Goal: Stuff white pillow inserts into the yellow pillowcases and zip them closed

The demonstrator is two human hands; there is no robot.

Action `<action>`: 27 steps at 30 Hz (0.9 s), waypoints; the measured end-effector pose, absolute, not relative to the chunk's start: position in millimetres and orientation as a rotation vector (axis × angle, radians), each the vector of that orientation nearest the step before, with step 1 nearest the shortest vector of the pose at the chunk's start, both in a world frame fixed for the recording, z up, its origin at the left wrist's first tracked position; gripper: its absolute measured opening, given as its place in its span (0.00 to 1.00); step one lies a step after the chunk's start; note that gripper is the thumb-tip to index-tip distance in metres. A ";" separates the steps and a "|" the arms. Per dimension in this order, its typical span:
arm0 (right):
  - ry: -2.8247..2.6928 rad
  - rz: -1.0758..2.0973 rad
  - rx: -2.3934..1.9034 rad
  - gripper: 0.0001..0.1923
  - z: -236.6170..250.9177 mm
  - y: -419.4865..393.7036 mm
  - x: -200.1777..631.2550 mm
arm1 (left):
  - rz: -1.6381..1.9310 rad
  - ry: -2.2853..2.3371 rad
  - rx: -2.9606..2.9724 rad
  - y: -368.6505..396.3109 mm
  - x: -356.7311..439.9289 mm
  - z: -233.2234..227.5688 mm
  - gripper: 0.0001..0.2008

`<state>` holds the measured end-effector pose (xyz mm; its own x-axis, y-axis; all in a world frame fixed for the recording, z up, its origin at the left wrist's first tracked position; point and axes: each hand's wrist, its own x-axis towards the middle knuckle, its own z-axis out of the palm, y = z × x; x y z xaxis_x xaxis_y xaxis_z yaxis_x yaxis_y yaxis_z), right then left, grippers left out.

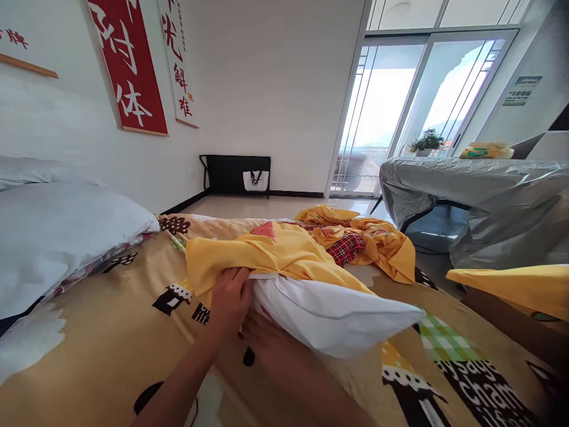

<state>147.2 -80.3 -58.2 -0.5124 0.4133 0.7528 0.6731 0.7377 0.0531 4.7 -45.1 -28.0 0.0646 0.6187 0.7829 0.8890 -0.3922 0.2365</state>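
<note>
A white pillow [338,314] lies on the bed, its far side covered by a yellow pillowcase [293,252] and its near right part bare. My left hand [231,296] grips the near edge of the pillowcase, with bent fingers closed on the fabric. Just right of it, my right hand [267,338] is closed at the near left corner of the white pillow; its fingertips are partly hidden. The two hands are close together. A pink-red patch shows on the far side of the pillowcase.
Crumpled yellow and red-plaid cloths [382,246] lie at the bed's far edge. White pillows [66,237] rest at left. Someone's forearm with yellow fabric [515,284] is at right. Beyond stand a plastic-covered table [466,178] and a black folded board [231,172] by the wall.
</note>
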 end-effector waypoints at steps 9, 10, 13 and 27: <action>-2.492 -0.400 -1.482 0.28 -18.9 -128.8 228.2 | -1.347 -1.929 -1.849 -40.5 -42.9 -5.7 0.12; -2.449 -0.401 -1.475 0.29 -14.0 -123.8 227.1 | -1.273 -1.981 -1.856 -47.7 -46.7 2.6 0.12; -2.385 -0.366 -1.468 0.21 -4.5 -109.6 223.3 | -0.871 -2.162 -2.055 -78.6 -53.3 27.5 0.11; -2.236 -0.238 -1.500 0.37 -9.6 -95.9 224.7 | -1.001 -1.323 -2.589 -80.0 0.1 11.1 0.16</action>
